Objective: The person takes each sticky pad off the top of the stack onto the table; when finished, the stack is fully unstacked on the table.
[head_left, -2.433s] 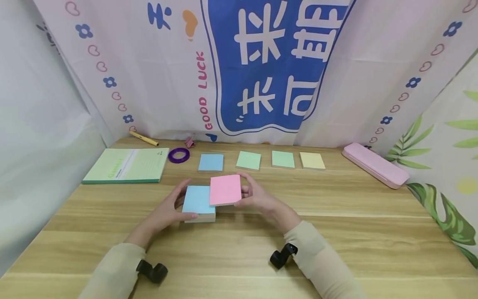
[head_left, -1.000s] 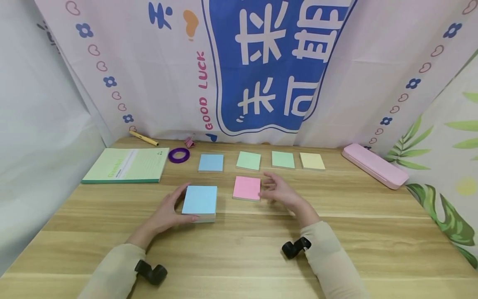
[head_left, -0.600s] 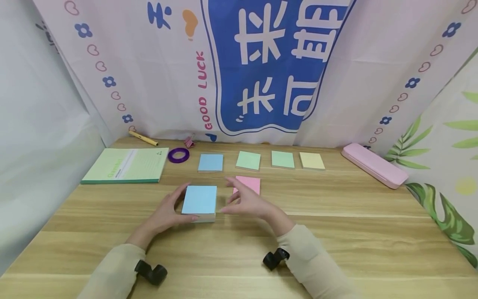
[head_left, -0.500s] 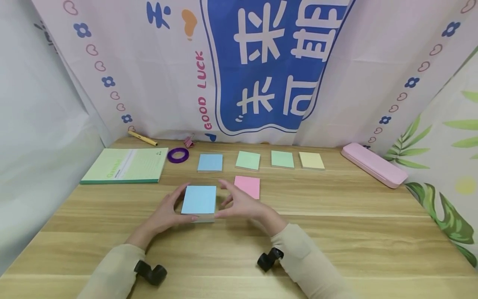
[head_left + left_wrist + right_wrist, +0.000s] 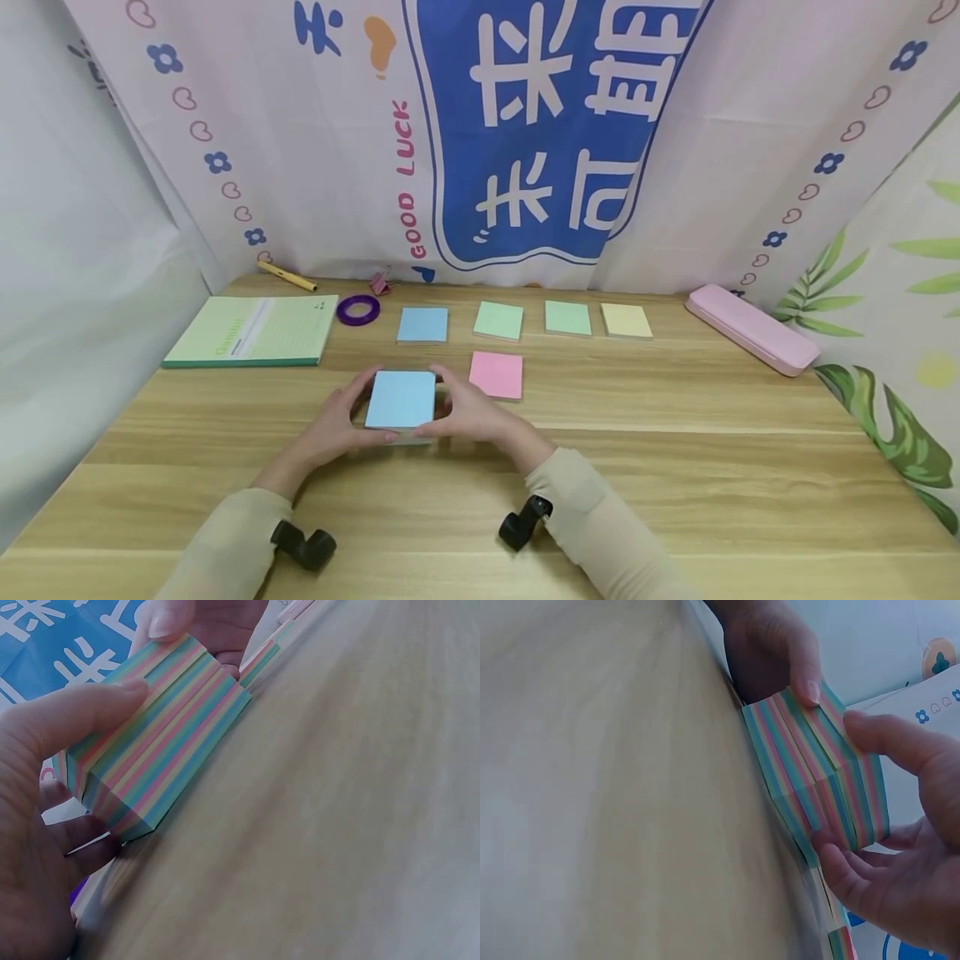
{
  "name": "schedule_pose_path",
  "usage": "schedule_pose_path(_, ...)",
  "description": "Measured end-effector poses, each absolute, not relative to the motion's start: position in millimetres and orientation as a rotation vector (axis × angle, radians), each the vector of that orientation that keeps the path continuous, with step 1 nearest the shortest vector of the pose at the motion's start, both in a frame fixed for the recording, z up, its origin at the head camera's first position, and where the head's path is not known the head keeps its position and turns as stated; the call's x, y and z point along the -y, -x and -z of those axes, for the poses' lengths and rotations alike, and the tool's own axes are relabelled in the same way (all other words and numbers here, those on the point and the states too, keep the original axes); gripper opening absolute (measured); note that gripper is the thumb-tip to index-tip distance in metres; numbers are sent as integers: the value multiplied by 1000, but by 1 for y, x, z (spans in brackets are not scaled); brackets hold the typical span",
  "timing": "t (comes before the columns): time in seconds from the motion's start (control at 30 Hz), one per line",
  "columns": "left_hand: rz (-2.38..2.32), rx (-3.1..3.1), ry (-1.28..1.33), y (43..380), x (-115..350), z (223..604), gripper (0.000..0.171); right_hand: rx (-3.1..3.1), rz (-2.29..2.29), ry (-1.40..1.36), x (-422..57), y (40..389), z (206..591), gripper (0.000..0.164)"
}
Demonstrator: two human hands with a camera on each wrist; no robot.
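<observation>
A stack of sticky note pads (image 5: 401, 400) with a light blue top sheet stands on the table in front of the person. Its striped sides in blue, pink and yellow show in the left wrist view, where several pads (image 5: 169, 739) lie one on another, slightly offset. My left hand (image 5: 332, 423) holds the stack from the left, thumb on the near side and fingers behind. From the right, my right hand (image 5: 474, 414) grips the same stack, its thumb (image 5: 889, 739) on the near side too. A pink sticky note pad (image 5: 497, 375) lies just beyond the right hand.
Behind lie a blue pad (image 5: 422, 325), two green pads, the right one (image 5: 567, 318), and a yellow pad (image 5: 626, 321) in a row. Left are a notebook (image 5: 255, 332), a purple tape ring (image 5: 343, 310), a pen (image 5: 287, 276) and a pink binder clip (image 5: 380, 283). A pink case (image 5: 752, 329) sits right.
My right hand has set the pink pad down on the table, let go, and come back left to grip the stack. My left hand has stayed on the stack.
</observation>
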State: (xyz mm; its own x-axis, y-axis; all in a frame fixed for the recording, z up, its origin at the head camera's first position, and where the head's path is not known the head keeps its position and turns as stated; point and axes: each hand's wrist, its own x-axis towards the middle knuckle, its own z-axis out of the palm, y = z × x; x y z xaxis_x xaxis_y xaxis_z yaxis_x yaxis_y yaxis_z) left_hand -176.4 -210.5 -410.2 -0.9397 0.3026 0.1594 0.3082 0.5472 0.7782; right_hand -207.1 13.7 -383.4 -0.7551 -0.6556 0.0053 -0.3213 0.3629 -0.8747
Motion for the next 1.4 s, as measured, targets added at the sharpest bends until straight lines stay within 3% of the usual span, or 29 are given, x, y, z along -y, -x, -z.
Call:
schedule_pose_path(0.27,1354,2777,553,177,210,411,89,-2237,1370,742,-23,208,378,91)
schedule_pose_path(0.67,1341,2822,511,176,210,409,94,-1734,1903,523,-51,209,374,86)
schedule_pose_path(1.07,1324,2836,501,176,210,408,94,-1746,1990,542,-126,223,357,89)
schedule_pose_path(1.4,1334,2839,483,175,211,408,95,-1866,1981,413,-191,242,378,86)
